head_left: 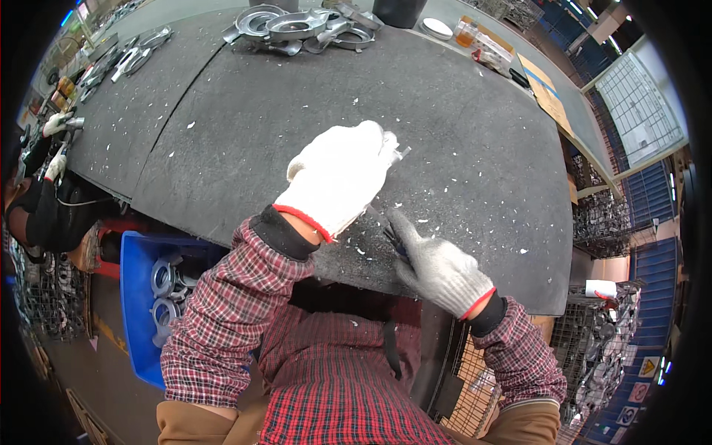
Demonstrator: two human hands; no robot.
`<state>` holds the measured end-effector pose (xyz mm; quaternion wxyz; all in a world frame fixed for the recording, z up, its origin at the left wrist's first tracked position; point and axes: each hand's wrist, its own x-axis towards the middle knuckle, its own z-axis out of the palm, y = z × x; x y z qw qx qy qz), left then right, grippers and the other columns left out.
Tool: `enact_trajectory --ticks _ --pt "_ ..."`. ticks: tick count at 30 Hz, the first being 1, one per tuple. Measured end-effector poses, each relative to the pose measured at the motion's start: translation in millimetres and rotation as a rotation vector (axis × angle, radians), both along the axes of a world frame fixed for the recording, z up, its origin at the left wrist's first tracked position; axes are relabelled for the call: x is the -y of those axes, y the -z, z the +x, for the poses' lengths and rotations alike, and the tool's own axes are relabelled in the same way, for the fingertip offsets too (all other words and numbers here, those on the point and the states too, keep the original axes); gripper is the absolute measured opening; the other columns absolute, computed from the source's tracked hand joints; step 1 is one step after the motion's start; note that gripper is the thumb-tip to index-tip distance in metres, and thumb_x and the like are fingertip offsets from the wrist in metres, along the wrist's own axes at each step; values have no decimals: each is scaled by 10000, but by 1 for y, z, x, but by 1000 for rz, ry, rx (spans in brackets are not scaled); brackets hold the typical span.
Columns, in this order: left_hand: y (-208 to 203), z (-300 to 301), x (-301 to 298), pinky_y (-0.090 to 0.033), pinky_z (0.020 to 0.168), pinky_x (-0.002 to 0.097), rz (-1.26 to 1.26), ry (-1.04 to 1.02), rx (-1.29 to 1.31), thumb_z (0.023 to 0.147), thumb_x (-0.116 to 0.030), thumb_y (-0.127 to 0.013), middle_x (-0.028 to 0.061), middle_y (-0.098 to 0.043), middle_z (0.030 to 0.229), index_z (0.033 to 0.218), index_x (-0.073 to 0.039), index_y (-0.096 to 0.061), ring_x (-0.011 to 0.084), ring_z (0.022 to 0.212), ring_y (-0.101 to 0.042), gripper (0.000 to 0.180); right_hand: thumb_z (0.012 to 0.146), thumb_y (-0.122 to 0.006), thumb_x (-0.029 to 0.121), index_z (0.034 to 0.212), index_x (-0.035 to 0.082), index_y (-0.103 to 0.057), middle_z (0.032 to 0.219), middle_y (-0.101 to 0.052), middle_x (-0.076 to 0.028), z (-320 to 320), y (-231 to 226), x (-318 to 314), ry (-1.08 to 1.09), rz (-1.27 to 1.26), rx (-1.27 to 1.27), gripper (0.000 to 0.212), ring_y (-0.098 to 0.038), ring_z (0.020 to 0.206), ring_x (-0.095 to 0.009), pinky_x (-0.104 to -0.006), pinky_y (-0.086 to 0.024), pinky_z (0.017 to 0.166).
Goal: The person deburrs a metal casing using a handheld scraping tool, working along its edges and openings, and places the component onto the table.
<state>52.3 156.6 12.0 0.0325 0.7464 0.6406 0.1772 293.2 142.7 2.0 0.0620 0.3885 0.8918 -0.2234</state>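
Note:
My left hand (337, 174), in a white glove with a red cuff edge, is closed over the middle of the dark tabletop (475, 111). A grey metal part (403, 153) sticks out past its fingers; the glove hides the rest. My right hand (441, 271), in a greyish glove, is closed around a thin, dark hand tool (377, 216) near the table's front edge. The tool's narrow end points up and left toward my left wrist, and its exact kind is hard to make out. Pale shavings lie scattered around both hands.
Ring-shaped metal castings (297, 26) are piled at the far edge, beside a black bucket (399, 11). A blue bin (137, 311) with castings stands lower left. Wire baskets of parts (593, 356) stand at the right. A co-worker's gloved hands (56, 141) show far left.

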Motion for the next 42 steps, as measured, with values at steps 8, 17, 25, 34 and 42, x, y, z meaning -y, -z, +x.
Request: enact_trajectory --ticks 8,17,25,34,42 --pt "-18 11 7 -591 842 494 -32 -142 348 1092 -440 -604 218 -767 971 1089 -44 -738 418 959 -760 418 998 -648 120 1762 153 -242 882 -650 -86 21 12 -18 352 -1381 -496 866 -616 591 -156 -307 -543 517" --pt "-19 -46 110 -599 961 413 -634 -137 1423 900 -173 -643 189 -727 1256 1621 45 -444 233 1023 -741 779 936 -751 160 1731 86 -334 1115 -626 -42 91 31 70 198 -1541 -679 900 -598 634 -81 -226 -478 504" --pt "6 -14 184 -601 677 347 -868 -10 1920 1005 -276 -647 197 -700 1020 1774 -119 -209 210 745 -700 899 965 -762 243 1627 124 -471 1033 -770 -125 71 10 64 281 -179 -666 733 -782 836 -299 -432 -640 786" --pt "94 2 220 -504 642 248 -919 -212 1795 1055 -352 -682 86 -679 1099 1790 -79 -86 102 695 -602 985 985 -756 285 1658 171 -441 899 -764 -185 26 11 87 -135 -87 -95 752 -803 749 -348 -462 -666 615" --pt "81 -11 214 -497 620 244 -956 -166 1716 1069 -466 -679 101 -694 1121 1799 -117 -53 96 675 -597 1024 968 -780 271 1649 248 -464 905 -747 -204 21 4 86 -103 -27 44 751 -801 727 -353 -444 -652 571"
